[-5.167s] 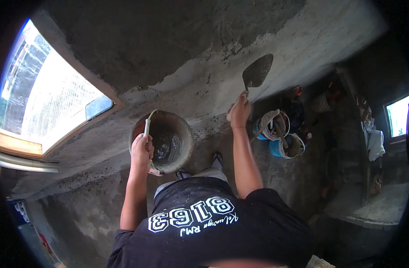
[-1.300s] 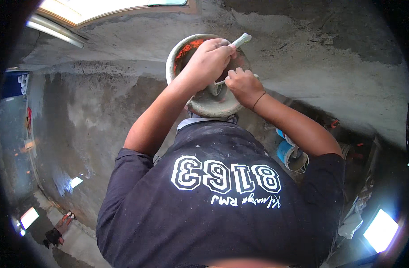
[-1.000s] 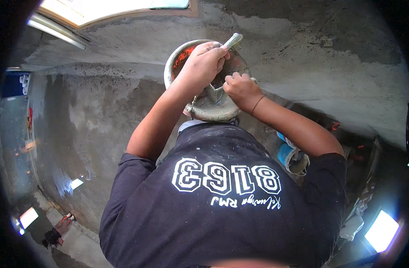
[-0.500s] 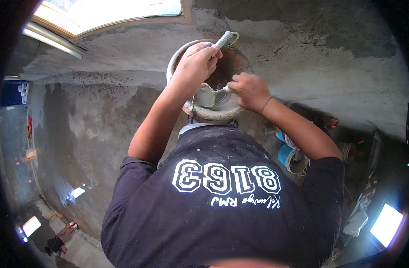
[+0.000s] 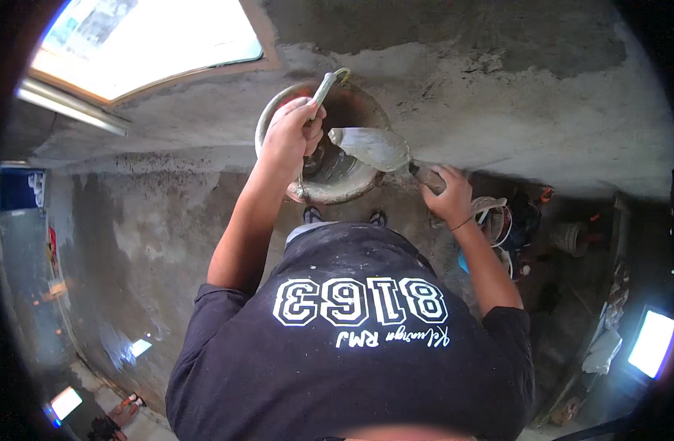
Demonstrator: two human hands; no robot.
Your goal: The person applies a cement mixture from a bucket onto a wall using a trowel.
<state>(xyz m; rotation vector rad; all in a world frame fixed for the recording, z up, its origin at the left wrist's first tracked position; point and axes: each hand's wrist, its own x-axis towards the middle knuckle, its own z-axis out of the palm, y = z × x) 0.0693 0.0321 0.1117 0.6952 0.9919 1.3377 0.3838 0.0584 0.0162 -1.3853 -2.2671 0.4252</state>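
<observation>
- We grip the bucket's (image 5: 343, 196) pale handle (image 5: 323, 88) in the left hand (image 5: 294, 132); the bucket hangs just below;
- we hold the trowel (image 5: 371, 149) by its handle in the right hand (image 5: 449, 197); its long axis slants leftward from there, grey-coated blade over the bucket's right side.

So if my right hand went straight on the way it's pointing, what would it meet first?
The trowel in your right hand would probably reach your left hand, on the bucket handle, first; depth is unclear, so it might miss.
</observation>
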